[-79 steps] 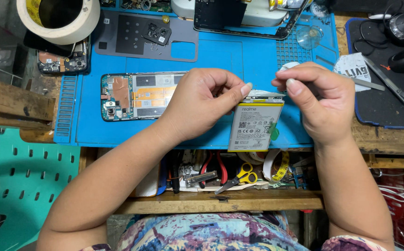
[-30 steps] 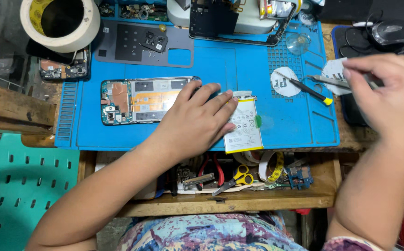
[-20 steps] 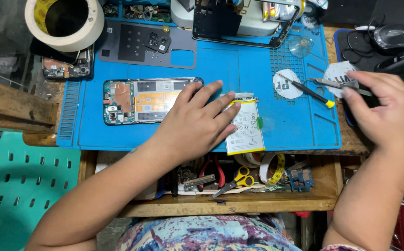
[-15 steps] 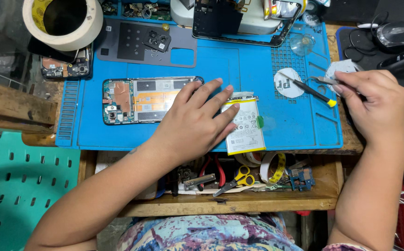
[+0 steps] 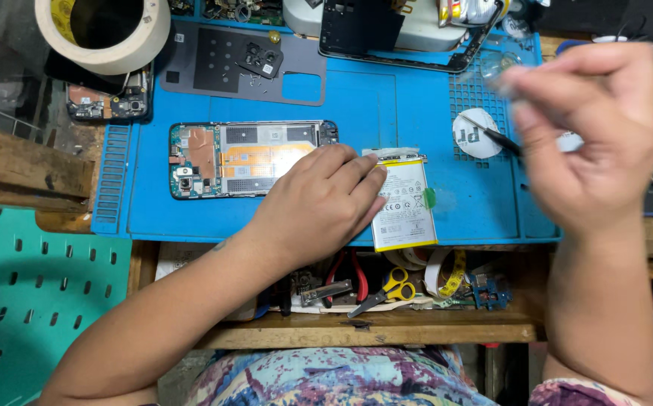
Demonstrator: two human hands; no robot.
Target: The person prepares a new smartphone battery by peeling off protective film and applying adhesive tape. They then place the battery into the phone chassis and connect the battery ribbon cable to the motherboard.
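Phone battery [image 5: 405, 201], white w/ yellow edging, lies flat on the blue repair mat [image 5: 341, 98], near edge, just right of centre, its near end right at the mat's rim. Left hand [image 5: 319, 207] rests on it, palm down, fingers together and laid over the battery's left edge, fingertips touching the top-left corner; it's pressing, not pinching. Just left of the hand, touching or nearly so, sits the opened phone [image 5: 251, 159], back off, board and copper-coloured flex showing. Right hand [image 5: 593, 139] is raised at far right, badly motion-blurred; fingers look curled toward the thumb, but can't tell if they pinch anything. Beside it a thin dark tool [image 5: 492, 135] lies across a white round sticker [image 5: 475, 134]. Farther out: grey back cover [image 5: 221, 71] at far left of the mat, masking tape roll [image 5: 105, 30] beyond it, a black phone frame [image 5: 402, 34] at far centre. Below the mat, a shelf w/ yellow-handled scissors [image 5: 386, 289] and red pliers. Risks, imo: battery sits so near the mat's edge that a shove from the left hand could tip it onto the shelf; hard pressing could bend the soft cell; a fast right hand could knock the thin tool off.
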